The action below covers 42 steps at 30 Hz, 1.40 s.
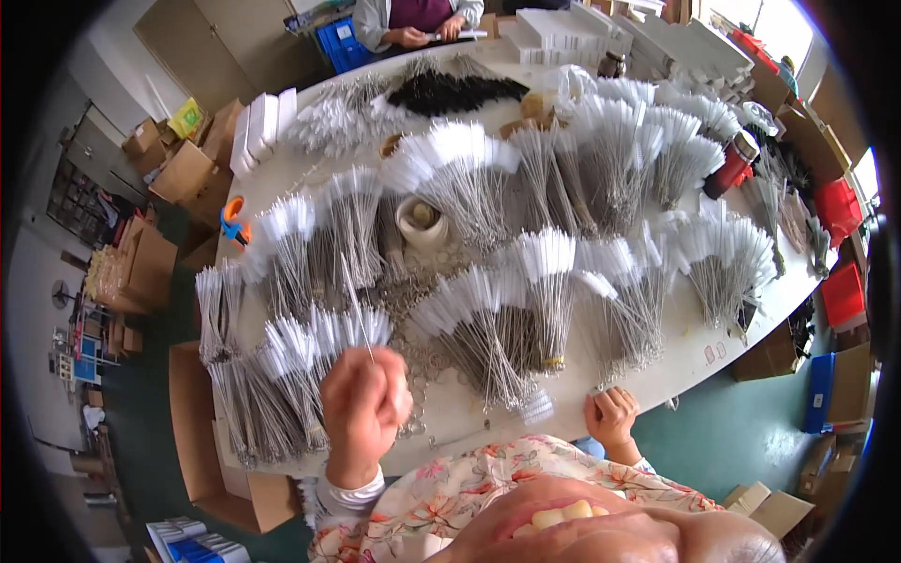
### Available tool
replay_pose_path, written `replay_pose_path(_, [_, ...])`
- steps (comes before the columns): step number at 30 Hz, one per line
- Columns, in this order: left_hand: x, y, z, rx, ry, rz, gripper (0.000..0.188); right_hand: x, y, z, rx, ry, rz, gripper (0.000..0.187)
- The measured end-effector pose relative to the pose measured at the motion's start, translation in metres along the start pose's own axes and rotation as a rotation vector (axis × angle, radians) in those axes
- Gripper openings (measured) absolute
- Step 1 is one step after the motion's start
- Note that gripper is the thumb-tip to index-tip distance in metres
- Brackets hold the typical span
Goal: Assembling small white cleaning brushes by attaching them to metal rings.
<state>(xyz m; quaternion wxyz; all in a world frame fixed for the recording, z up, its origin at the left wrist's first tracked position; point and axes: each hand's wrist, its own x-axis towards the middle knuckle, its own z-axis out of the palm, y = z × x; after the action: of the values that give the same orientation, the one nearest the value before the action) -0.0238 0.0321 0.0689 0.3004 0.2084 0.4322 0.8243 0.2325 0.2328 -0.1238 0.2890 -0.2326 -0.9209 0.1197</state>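
My left hand (364, 408) is raised over the near edge of the table, fingers pinched around the wire stem of a thin brush (353, 296) that points up and away. Below and beside it lie bundles of white-bristled wire brushes (300, 352). Farther right, my right hand (612, 418) rests at the table edge with its fingers curled closed; what they hold, if anything, is hidden. A white bristle head (536, 406) lies to its left. Small metal rings (422, 371) are scattered on the tabletop between the brush bundles.
The white table (450, 433) carries rows of brush bundles, a black-bristled pile (455, 92), a white roll (421, 223), orange-handled scissors (235, 223) and a red flask (732, 164). A co-worker (418, 21) sits across. An open carton (202, 441) stands at the left edge.
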Motion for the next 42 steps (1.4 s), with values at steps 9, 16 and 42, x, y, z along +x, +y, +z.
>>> replay_pose_path(9, [-0.098,-0.072,-0.079,0.160,0.117,-0.605,0.016,-0.007,-0.003,-0.005,-0.006,0.031,-0.010,0.027])
replay_pose_path(16, [-0.101,-0.045,-0.079,0.074,0.295,-0.446,0.018,-0.007,-0.003,0.000,0.030,0.052,-0.041,0.028])
replay_pose_path(42, [-0.071,-0.041,-0.171,1.343,0.524,0.109,0.019,0.177,-0.091,0.041,0.075,-0.550,0.136,0.027])
